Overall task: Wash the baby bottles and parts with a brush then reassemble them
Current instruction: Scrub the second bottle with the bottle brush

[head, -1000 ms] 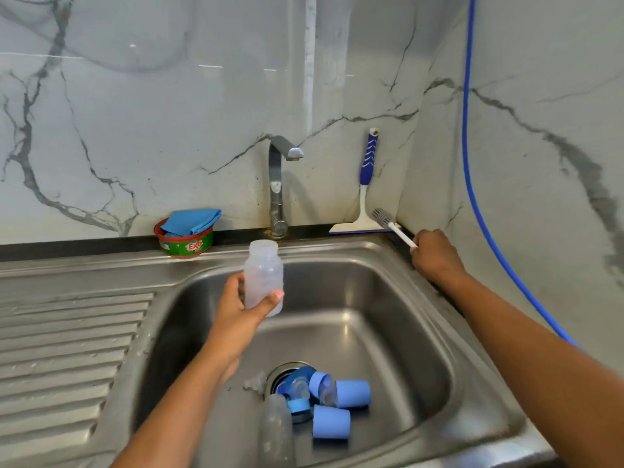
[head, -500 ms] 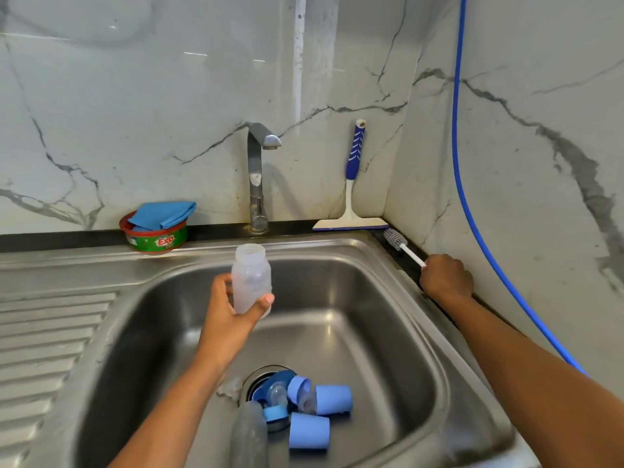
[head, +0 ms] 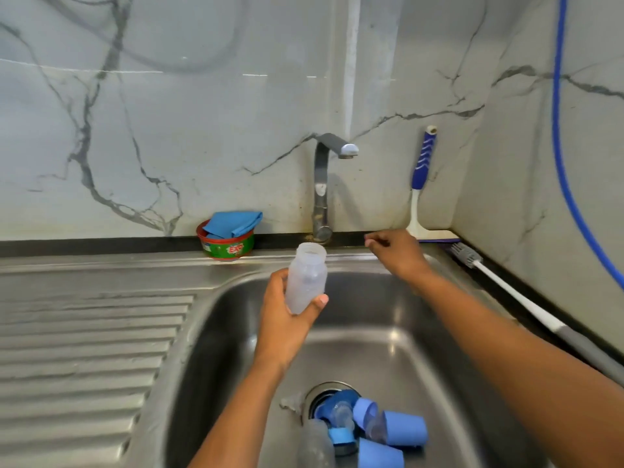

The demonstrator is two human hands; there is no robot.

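Having dropped the bottle brush (head: 499, 282) beside the right rim of the sink (head: 209, 332), we reach our empty, relaxed right hand (head: 396, 253) toward the tap (head: 320, 187) while our left hand (head: 287, 319) grips the open baby bottle (head: 305, 278) above its basin, so wetting probably comes first

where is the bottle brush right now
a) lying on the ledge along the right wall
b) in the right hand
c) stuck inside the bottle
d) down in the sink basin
a: the bottle brush lies along the dark ledge by the right wall, while the right hand is over near the tap and holds nothing.
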